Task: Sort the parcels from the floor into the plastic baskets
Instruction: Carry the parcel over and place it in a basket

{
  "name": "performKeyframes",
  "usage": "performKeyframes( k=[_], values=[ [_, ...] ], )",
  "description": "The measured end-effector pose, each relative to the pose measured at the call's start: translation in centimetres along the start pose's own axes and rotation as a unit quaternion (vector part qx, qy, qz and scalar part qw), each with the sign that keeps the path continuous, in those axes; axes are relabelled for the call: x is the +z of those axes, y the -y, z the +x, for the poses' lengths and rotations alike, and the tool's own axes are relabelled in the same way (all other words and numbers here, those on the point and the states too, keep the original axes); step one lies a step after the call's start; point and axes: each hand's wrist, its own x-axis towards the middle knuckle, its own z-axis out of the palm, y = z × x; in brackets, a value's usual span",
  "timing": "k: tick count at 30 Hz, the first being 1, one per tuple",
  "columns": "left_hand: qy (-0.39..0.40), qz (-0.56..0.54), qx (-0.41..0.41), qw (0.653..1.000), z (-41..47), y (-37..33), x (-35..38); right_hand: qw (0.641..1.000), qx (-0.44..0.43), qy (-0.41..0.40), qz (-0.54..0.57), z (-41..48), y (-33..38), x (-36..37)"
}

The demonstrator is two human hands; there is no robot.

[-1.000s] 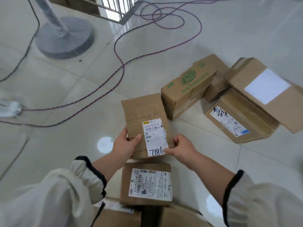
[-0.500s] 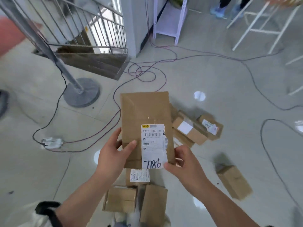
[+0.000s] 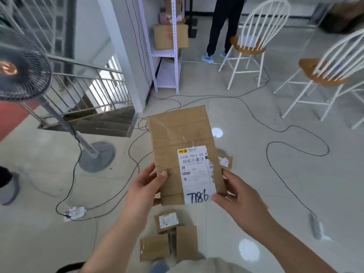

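The parcel (image 3: 183,154), marked T186, had been lifted well clear of the floor since a second earlier and was held at frame centre, label up. Its lower left edge was gripped by the left hand (image 3: 145,190), thumb on top; its lower right corner was pinched by the right hand (image 3: 238,198). Pick-up was judged done, though no basket was seen. Other parcels (image 3: 167,221) lay at lower centre. The floor was crossed by cables (image 3: 293,126), and the left was crowded by a fan stand (image 3: 97,156); open room was left at centre right.

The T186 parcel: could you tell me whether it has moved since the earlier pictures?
Yes. The T186 parcel has risen away from the labelled floor parcel below it.
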Motion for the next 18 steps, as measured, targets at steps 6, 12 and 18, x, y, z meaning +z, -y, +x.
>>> performKeyframes(
  k=[6, 12, 18],
  values=[
    [0.079, 0.026, 0.025, 0.996, 0.1, -3.0, 1.0, 0.997, 0.013, -0.070, 0.009, -2.3, 1.9, -0.7],
    [0.156, 0.075, 0.044, 0.984, 0.5, -6.6, 1.8, 0.984, 0.043, -0.174, 0.019, -5.2, 4.3, 0.0],
    [0.292, 0.121, 0.061, 0.947, -0.3, -7.9, 3.5, 0.953, 0.066, -0.293, 0.048, -9.5, 5.3, 2.6]
  ],
)
